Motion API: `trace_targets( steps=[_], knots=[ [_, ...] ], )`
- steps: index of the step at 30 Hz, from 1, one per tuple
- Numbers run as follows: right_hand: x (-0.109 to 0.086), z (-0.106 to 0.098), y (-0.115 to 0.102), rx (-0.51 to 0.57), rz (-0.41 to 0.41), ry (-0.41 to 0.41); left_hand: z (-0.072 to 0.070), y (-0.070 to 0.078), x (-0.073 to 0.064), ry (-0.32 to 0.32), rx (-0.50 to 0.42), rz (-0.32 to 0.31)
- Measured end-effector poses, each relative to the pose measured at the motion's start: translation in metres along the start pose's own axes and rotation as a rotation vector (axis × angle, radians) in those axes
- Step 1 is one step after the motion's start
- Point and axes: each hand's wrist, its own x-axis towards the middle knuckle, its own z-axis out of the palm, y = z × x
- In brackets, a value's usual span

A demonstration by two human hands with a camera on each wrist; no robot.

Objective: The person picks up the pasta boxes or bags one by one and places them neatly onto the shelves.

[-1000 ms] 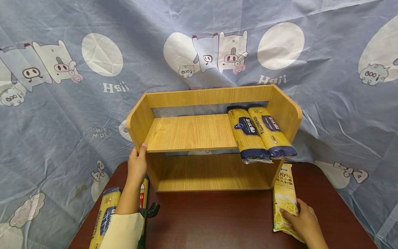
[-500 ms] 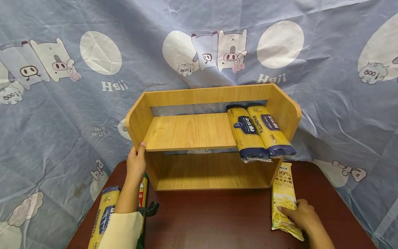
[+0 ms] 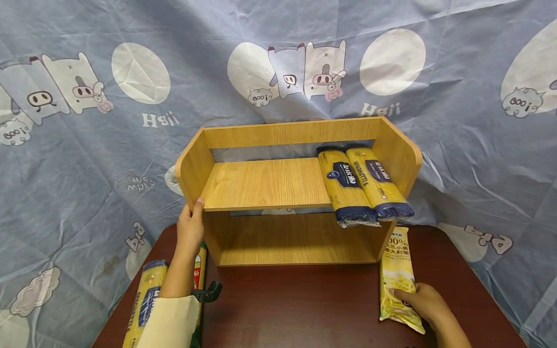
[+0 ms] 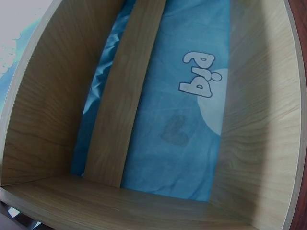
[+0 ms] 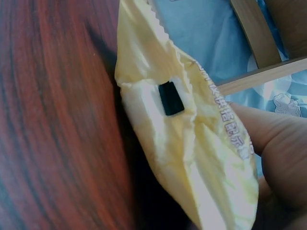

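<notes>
At the left side panel of a two-tier wooden shelf (image 3: 265, 186), my left hand (image 3: 190, 224) grips the panel's front edge, thumb just under the upper board. In the left wrist view the shelf's interior (image 4: 115, 100) fills the picture and the hand is mostly hidden. On the right, my right hand (image 3: 424, 302) holds a yellow bag of pasta (image 3: 396, 270) near its front end, thumb on top and fingers hidden beneath. The right wrist view shows the bag's folded underside (image 5: 158, 129) tipped up beside the tabletop, with part of the right hand (image 5: 283, 153) along its other side.
Two spaghetti packs (image 3: 348, 186) lie side by side on the shelf's upper right, overhanging its front. Another spaghetti pack (image 3: 145, 304) and a green-and-red pack (image 3: 199, 270) lie on the dark red table (image 3: 296, 304) at left. A printed cloth (image 3: 278, 29) hangs behind.
My right hand and forearm have turned slightly outward while keeping hold of the pasta bag, whose front end has shifted a little. The left hand stays on the shelf panel.
</notes>
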Motion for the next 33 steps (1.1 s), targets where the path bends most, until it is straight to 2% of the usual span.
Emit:
trace_targets(
  steps=[9, 13, 19, 33],
  knots=[
    [0.000, -0.002, -0.004, -0.017, -0.022, -0.040, -0.002, 0.001, 0.000, -0.004, 0.015, -0.003],
    [-0.003, -0.004, -0.005, 0.003, -0.045, -0.027, -0.002, 0.000, 0.000, -0.014, 0.011, -0.016],
    [-0.009, -0.005, -0.010, 0.141, -0.067, -0.013, -0.001, 0.001, 0.000, -0.023, 0.011, -0.016],
    [-0.004, -0.002, -0.005, 0.373, -0.100, -0.084, -0.001, -0.001, 0.000, -0.012, 0.027, -0.017]
  ],
)
